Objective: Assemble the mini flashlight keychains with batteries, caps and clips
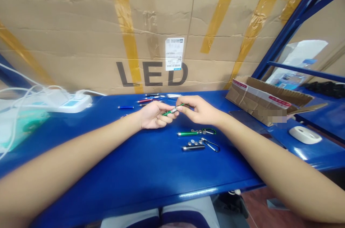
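Both my hands meet above the blue table (140, 170) and hold one small green pen-shaped keychain light (173, 110). My left hand (154, 114) is closed round its green barrel. My right hand (198, 109) pinches its silver end. Below them on the table lie a green keychain light (188, 133) with a carabiner (209, 131) and a dark one (193, 147) with a silver clip (211, 144). Several small round button cells (194, 143) lie between them.
More pen lights, red, silver and blue (155, 98), lie at the table's back. A white power strip (66, 101) with cables sits left. An open cardboard box (258, 97), a dark phone (244, 116) and a white oval device (305, 134) sit right. A large "LED" carton (151, 27) stands behind.
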